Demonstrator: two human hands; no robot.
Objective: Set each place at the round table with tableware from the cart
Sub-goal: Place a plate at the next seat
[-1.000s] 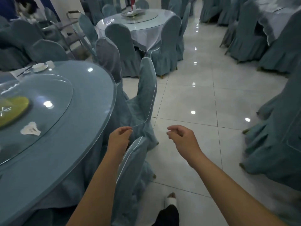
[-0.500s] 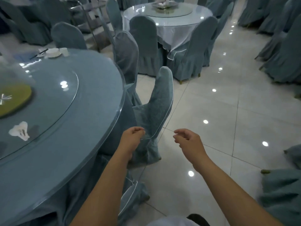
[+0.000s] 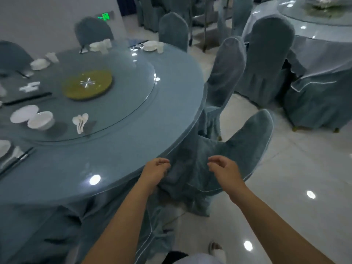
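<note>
The round table (image 3: 133,159) with a blue-grey cloth and glass top fills the left. A glass turntable (image 3: 122,103) with a yellow centre disc (image 3: 87,84) sits on it. On the turntable lie a white plate (image 3: 23,113), a white bowl (image 3: 41,120) and white spoons (image 3: 81,121). Place settings with white dishes stand at the far rim (image 3: 152,45) (image 3: 99,45) (image 3: 40,63). Dark chopsticks (image 3: 17,161) lie at the near left. My left hand (image 3: 157,171) hovers loosely curled at the table's near edge, holding nothing. My right hand (image 3: 222,169) is loosely curled and empty over a covered chair (image 3: 245,147).
Covered chairs (image 3: 226,73) (image 3: 173,29) ring the table. A second round table (image 3: 320,44) with its own chairs (image 3: 270,54) stands at the right. A metal cart frame (image 3: 205,20) is at the back. Glossy tiled floor (image 3: 295,178) opens to the right.
My view has swung left toward the table, bringing the turntable dishes and far place settings into sight. Both hands stay empty and have drifted over the table edge and nearest chair.
</note>
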